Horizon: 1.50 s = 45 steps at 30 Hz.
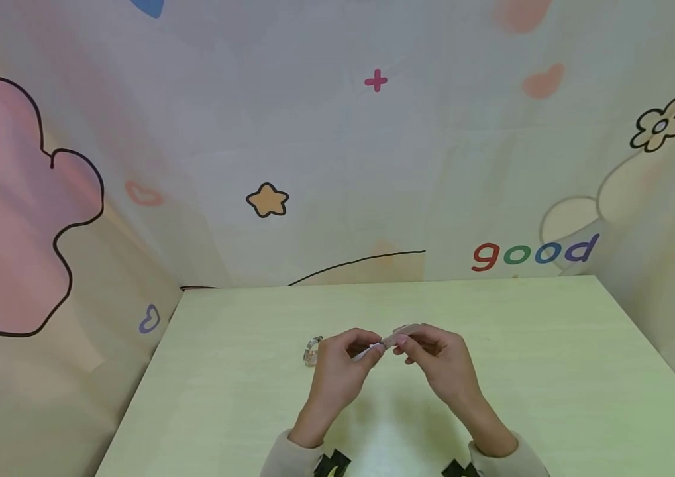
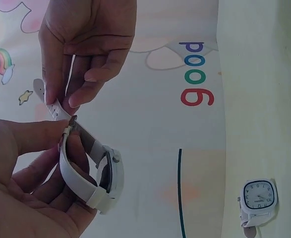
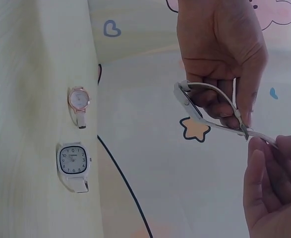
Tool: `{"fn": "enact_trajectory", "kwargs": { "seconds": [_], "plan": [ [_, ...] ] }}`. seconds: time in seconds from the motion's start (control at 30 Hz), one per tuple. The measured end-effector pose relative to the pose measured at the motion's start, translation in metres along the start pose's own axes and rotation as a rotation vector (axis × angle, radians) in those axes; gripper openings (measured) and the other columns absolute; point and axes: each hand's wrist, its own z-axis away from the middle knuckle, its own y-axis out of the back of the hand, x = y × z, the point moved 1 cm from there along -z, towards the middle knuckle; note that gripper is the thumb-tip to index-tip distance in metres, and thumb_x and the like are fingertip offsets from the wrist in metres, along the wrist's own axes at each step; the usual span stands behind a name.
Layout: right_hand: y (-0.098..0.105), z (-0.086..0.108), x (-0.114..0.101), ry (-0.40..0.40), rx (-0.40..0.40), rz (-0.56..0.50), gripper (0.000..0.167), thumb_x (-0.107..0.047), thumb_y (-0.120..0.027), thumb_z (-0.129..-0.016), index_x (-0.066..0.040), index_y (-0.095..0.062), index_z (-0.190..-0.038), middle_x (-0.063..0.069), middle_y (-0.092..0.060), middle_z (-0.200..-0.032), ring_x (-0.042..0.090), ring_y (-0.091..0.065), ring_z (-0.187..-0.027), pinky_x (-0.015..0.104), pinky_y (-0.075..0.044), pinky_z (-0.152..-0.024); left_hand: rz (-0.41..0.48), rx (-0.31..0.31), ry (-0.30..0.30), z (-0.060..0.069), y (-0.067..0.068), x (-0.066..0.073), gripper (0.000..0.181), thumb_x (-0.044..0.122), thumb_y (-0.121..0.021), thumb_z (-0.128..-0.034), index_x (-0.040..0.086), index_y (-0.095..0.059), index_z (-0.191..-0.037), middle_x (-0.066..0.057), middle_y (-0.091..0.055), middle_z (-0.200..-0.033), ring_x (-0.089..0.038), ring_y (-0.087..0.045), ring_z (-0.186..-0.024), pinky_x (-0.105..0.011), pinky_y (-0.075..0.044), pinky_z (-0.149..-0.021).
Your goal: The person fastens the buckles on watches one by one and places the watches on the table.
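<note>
A white wristwatch hangs between the two hands, its strap bent into a loop with the case seen edge-on. My left hand pinches the strap beside the metal buckle. On the other side of that buckle, my right hand pinches the holed end of the strap between thumb and fingers. The strap end lies at the buckle and extends beyond it; whether the pin sits in a hole, I cannot tell. In the head view the fingers hide most of this watch.
On the pale green table lie a square white watch and a smaller round watch with a rose-gold rim. A printed cloth stands behind the table's far edge and along both sides.
</note>
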Motion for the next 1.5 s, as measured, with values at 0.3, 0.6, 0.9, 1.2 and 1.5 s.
{"fn": "enact_trajectory", "kwargs": {
  "seconds": [0.3,0.6,0.9,1.2,1.5],
  "plan": [
    [0.0001,0.0001,-0.0022,0.0,0.013,0.065,0.01,-0.013,-0.07,-0.09,-0.009,-0.075,-0.098,0.011,-0.073,-0.099,0.009,-0.069,-0.08,0.028,-0.058,-0.065,0.121,0.014,0.021,-0.0006,-0.0018,-0.0026,0.01,0.021,-0.074,-0.0888,0.014,-0.076,-0.096,-0.004,-0.075,-0.091,-0.014,-0.07,-0.082,-0.022,-0.055,-0.071],
    [-0.0013,0.0009,-0.0026,-0.01,0.008,0.073,0.008,-0.015,-0.072,-0.089,-0.012,-0.075,-0.096,0.006,-0.073,-0.093,0.009,-0.067,-0.076,0.027,-0.057,-0.065,0.148,0.016,0.022,0.0003,-0.0017,-0.0006,0.008,0.02,-0.074,-0.0879,0.014,-0.076,-0.093,-0.004,-0.075,-0.09,-0.01,-0.068,-0.079,-0.023,-0.053,-0.071],
    [-0.0028,0.0034,-0.0021,0.002,-0.003,0.108,0.009,-0.013,-0.072,-0.09,-0.011,-0.075,-0.098,0.007,-0.074,-0.097,0.005,-0.069,-0.086,0.026,-0.058,-0.072,0.181,0.004,0.018,-0.0003,0.0001,-0.0015,0.007,0.016,-0.073,-0.0877,0.011,-0.075,-0.092,-0.007,-0.074,-0.09,-0.009,-0.067,-0.078,-0.023,-0.054,-0.07],
    [-0.0032,0.0044,-0.003,0.04,-0.043,0.109,0.01,-0.012,-0.072,-0.089,-0.014,-0.076,-0.098,0.003,-0.074,-0.097,0.005,-0.066,-0.092,0.026,-0.057,-0.073,0.224,-0.008,0.041,0.0009,0.0018,-0.0017,0.006,0.012,-0.072,-0.088,0.01,-0.075,-0.093,-0.01,-0.074,-0.093,-0.01,-0.068,-0.081,-0.023,-0.056,-0.073],
    [-0.0047,0.0053,-0.0022,0.207,-0.079,0.071,0.018,-0.001,-0.07,-0.089,-0.01,-0.074,-0.104,0.004,-0.068,-0.102,0.009,-0.064,-0.095,0.026,-0.058,-0.074,0.492,-0.095,0.115,0.0021,0.0068,0.0046,0.02,0.012,-0.073,-0.0883,-0.003,-0.07,-0.101,-0.001,-0.073,-0.09,-0.01,-0.068,-0.082,-0.026,-0.055,-0.075]
  ]
}}
